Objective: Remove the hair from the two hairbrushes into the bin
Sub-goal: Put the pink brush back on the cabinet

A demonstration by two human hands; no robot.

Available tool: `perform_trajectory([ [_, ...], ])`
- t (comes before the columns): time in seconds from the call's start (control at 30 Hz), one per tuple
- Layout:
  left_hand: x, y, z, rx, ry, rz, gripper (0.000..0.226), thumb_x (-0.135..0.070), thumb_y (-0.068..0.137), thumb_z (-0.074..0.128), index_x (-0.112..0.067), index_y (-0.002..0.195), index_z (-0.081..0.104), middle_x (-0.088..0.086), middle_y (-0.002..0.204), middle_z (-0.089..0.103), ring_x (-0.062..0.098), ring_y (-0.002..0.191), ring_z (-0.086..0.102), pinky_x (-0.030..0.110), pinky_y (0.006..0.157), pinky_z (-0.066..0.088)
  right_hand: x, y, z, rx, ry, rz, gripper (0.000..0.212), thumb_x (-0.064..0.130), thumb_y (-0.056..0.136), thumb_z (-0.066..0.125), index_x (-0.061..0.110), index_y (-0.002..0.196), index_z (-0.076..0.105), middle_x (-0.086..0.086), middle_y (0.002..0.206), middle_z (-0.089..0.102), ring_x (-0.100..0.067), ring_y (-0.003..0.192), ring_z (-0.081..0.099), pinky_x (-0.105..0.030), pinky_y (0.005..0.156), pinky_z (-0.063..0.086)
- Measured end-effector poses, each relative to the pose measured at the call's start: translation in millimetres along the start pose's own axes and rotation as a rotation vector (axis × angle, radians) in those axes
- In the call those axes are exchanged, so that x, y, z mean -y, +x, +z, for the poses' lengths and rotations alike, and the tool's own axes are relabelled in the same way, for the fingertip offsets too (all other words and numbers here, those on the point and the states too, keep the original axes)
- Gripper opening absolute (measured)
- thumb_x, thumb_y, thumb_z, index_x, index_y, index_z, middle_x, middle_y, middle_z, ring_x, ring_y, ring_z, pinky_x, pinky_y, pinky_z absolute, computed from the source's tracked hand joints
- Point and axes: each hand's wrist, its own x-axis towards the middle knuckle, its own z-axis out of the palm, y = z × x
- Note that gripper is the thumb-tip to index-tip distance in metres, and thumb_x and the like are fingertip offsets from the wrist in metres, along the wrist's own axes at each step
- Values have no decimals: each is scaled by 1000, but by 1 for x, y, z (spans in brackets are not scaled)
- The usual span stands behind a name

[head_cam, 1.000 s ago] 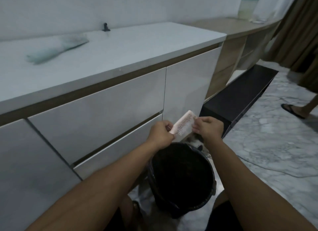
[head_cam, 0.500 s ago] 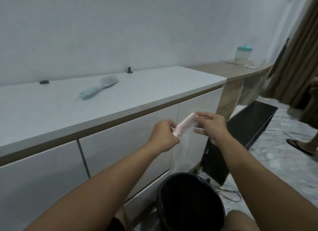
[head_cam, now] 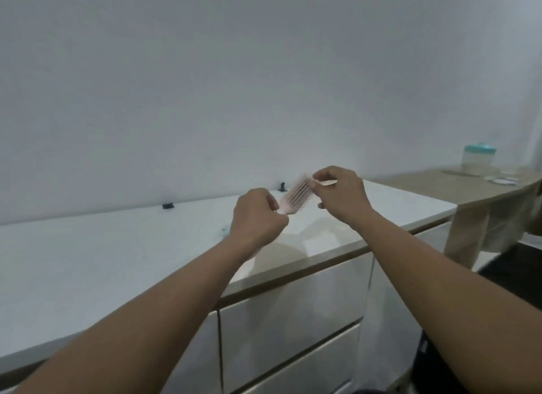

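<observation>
A pink hairbrush (head_cam: 294, 198) is held up in front of me above the white cabinet top (head_cam: 102, 253). My left hand (head_cam: 258, 216) is closed around its handle. My right hand (head_cam: 340, 194) pinches the far end of the brush head, bristles facing me. A small teal patch (head_cam: 225, 232) shows beside my left wrist, likely the second hairbrush, mostly hidden by my arm. The bin is almost wholly out of view; only a dark sliver (head_cam: 366, 391) shows at the bottom edge.
White drawer fronts (head_cam: 293, 320) run below the cabinet top. Two small black items (head_cam: 168, 206) (head_cam: 282, 186) sit by the wall. A wooden desk (head_cam: 469, 188) at right carries a teal-lidded jar (head_cam: 478, 162) and small dishes. Dark furniture (head_cam: 516, 264) stands on the floor at right.
The view tilted upward, so the bin dropped out of sight. Both hands rose with the pink hairbrush from over the bin to above the cabinet top.
</observation>
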Motion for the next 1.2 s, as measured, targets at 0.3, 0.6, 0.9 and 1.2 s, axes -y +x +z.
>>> perform_trajectory([
  [0.3, 63, 48, -77, -146, 169, -130, 9, -13, 68, 68, -17, 74, 64, 0, 80, 67, 24, 78, 65, 31, 64, 49, 32, 39, 109, 455, -408, -279, 47, 8, 97, 39, 17, 143, 45, -11, 143, 50, -30, 130, 47, -44, 104, 41],
  [0.6, 90, 55, -72, -94, 208, -193, 7, -8, 71, 69, -3, 76, 71, 14, 81, 72, 30, 79, 68, 33, 64, 53, 25, 50, 141, 639, -575, -247, 57, 3, 94, 32, 23, 146, 42, -3, 153, 42, -25, 141, 37, -41, 114, 31],
  [0.9, 143, 99, -52, -68, 296, -258, 39, -36, 72, 77, -4, 72, 55, 23, 85, 66, 32, 88, 67, 29, 51, 35, 0, 79, 195, 741, -675, -203, 65, 2, 90, 30, 36, 144, 42, 9, 156, 37, -22, 140, 37, -41, 107, 36],
  [1.2, 136, 104, -54, -27, 450, -309, 31, -31, 67, 77, -10, 85, 63, 8, 90, 69, 26, 83, 66, 28, 49, 33, 2, 77, 195, 731, -684, -218, 65, 4, 92, 29, 38, 146, 38, 10, 157, 35, -19, 142, 35, -40, 110, 32],
])
